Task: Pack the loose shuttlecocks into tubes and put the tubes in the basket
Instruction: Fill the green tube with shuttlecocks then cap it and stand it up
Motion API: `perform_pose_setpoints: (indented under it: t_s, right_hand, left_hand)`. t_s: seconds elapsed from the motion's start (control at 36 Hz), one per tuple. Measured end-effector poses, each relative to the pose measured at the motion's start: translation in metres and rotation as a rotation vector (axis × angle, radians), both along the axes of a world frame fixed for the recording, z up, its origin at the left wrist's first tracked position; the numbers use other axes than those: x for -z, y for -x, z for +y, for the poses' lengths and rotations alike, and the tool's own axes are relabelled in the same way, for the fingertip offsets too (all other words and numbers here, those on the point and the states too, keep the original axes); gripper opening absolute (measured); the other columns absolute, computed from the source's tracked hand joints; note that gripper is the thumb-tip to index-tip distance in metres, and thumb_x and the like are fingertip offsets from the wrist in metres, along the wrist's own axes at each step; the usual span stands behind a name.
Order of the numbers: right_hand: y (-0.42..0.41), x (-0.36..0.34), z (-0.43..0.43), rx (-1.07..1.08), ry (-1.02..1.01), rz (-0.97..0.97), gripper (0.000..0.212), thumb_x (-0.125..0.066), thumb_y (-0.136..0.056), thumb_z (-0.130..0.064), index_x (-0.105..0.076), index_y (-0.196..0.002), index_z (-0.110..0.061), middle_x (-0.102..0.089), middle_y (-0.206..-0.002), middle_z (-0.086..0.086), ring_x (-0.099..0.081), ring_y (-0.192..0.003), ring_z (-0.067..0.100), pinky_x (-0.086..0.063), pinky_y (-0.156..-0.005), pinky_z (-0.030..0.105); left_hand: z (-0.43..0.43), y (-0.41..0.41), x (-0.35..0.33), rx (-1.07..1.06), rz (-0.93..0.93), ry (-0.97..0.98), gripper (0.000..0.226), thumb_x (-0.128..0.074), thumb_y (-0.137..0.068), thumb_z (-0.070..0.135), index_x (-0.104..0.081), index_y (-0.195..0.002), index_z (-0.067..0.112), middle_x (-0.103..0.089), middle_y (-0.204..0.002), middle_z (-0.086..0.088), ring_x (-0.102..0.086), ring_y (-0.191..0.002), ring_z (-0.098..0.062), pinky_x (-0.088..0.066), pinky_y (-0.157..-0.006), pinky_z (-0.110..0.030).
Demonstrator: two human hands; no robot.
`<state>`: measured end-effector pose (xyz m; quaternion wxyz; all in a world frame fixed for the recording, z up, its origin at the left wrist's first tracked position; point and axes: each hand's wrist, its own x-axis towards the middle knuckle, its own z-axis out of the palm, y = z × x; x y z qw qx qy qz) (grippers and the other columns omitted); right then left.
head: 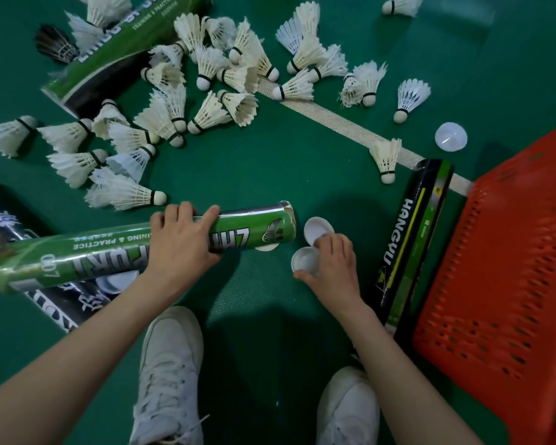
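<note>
Green court floor fills the view, crossed diagonally by a white line. Nearest the camera are two white shoes, toes pointing forward.

Left hand: grip closed round the green tube, which is held roughly level above the floor with its open end pointing right. The tube's left part passes over a black tube lying on the floor.

Right hand: grip closed on two white caps, just beside the open end of the green tube.

At the right edge stands an orange perforated basket. A second black tube lies on the floor just beside it.

Farther out, the loose shuttlecocks lie scattered across the floor, mostly left of the line, with one on the line itself. A single loose cap lies near the basket's far corner. At far left, another green tube lies among the shuttlecocks, with a dark shuttlecock beside it.
</note>
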<state>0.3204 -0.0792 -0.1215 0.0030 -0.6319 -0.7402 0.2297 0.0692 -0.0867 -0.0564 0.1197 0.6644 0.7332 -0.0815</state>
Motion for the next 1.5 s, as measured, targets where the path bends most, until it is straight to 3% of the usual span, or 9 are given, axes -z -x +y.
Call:
perform_pose_setpoints:
  t_s: [0.28,0.56,0.64,0.72,0.83,0.97,1.11,1.22,1.5]
  right_hand:
    - [0.005,-0.004,0.001,0.203,0.05,0.439,0.026,-0.053,-0.095,-0.009,-0.055,-0.12,-0.008,-0.053,-0.12,0.005,-0.045,-0.102,0.011,-0.03,-0.078,0.014]
    - [0.011,-0.032,0.043,1.222,0.371,1.256,0.011,-0.05,-0.099,-0.013,-0.059,-0.099,-0.018,-0.058,-0.106,0.001,-0.057,-0.095,0.014,-0.057,-0.07,0.025]
    - [0.021,-0.04,0.048,1.162,0.477,1.247,0.013,-0.049,-0.099,-0.01,-0.061,-0.102,-0.012,-0.061,-0.098,0.001,-0.06,-0.086,0.013,-0.054,-0.08,0.029]
    - [0.031,-0.049,0.051,1.115,0.523,1.339,0.013,-0.048,-0.099,-0.012,-0.061,-0.098,-0.01,-0.065,-0.092,0.005,-0.063,-0.077,0.015,-0.053,-0.067,0.029]
    - [0.039,-0.055,0.049,0.854,0.531,1.28,0.033,-0.041,-0.101,-0.037,-0.065,-0.105,-0.015,-0.072,-0.094,0.0,-0.068,-0.088,0.013,-0.051,-0.079,0.03]
    - [0.042,-0.063,0.045,0.629,0.414,1.171,0.068,-0.035,-0.082,-0.07,-0.047,-0.138,-0.033,-0.049,-0.142,-0.005,-0.048,-0.129,0.011,-0.035,-0.11,0.037]
    - [0.047,-0.071,0.044,0.519,0.278,1.245,0.065,-0.03,-0.085,-0.062,-0.035,-0.144,-0.035,-0.032,-0.15,-0.016,-0.035,-0.132,-0.006,-0.028,-0.115,0.027]
    - [0.05,-0.068,0.038,0.436,0.278,1.247,0.075,-0.035,-0.077,-0.081,-0.032,-0.142,-0.044,-0.023,-0.157,-0.009,-0.023,-0.143,0.006,-0.02,-0.119,0.036]
    - [0.056,-0.071,0.061,0.639,0.276,1.318,0.06,-0.05,-0.09,-0.056,-0.045,-0.141,-0.025,-0.046,-0.139,-0.008,-0.043,-0.13,0.009,-0.034,-0.111,0.035]
  left_hand:
    - [-0.001,-0.001,0.001,0.001,-0.014,0.047,0.082,-0.074,-0.07,0.049,-0.037,-0.141,0.028,-0.046,-0.12,-0.011,-0.04,-0.113,-0.031,-0.027,-0.097,-0.042]
    - [-0.002,-0.002,0.0,0.016,-0.063,-0.005,0.082,-0.081,-0.062,0.043,-0.049,-0.135,0.023,-0.052,-0.113,-0.014,-0.046,-0.107,-0.034,-0.03,-0.092,-0.044]
    - [-0.002,-0.005,-0.002,0.042,-0.09,-0.024,0.082,-0.081,-0.061,0.043,-0.051,-0.134,0.023,-0.053,-0.113,-0.014,-0.047,-0.106,-0.035,-0.031,-0.092,-0.045]
    - [-0.001,-0.008,-0.005,0.072,-0.139,-0.039,0.081,-0.081,-0.062,0.044,-0.051,-0.134,0.022,-0.053,-0.112,-0.014,-0.047,-0.106,-0.035,-0.032,-0.092,-0.045]
    - [0.0,-0.007,-0.006,0.092,-0.191,-0.085,0.082,-0.082,-0.06,0.047,-0.052,-0.132,0.02,-0.054,-0.109,-0.013,-0.05,-0.102,-0.035,-0.035,-0.089,-0.046]
    - [0.003,-0.004,-0.012,0.069,-0.213,-0.137,0.081,-0.065,-0.06,0.058,-0.052,-0.131,0.021,-0.053,-0.107,-0.012,-0.049,-0.1,-0.033,-0.036,-0.088,-0.044]
    - [0.003,-0.003,-0.014,0.084,-0.248,-0.234,0.077,-0.049,-0.06,0.065,-0.045,-0.127,0.027,-0.054,-0.103,-0.01,-0.051,-0.095,-0.032,-0.039,-0.084,-0.044]
    - [0.006,0.002,-0.018,0.105,-0.254,-0.26,0.076,-0.048,-0.061,0.063,-0.05,-0.127,0.025,-0.054,-0.104,-0.011,-0.051,-0.096,-0.032,-0.037,-0.084,-0.043]
    - [0.02,-0.004,-0.024,0.095,-0.201,-0.268,0.077,-0.051,-0.062,0.064,-0.056,-0.126,0.022,-0.055,-0.101,-0.01,-0.052,-0.094,-0.032,-0.038,-0.084,-0.044]
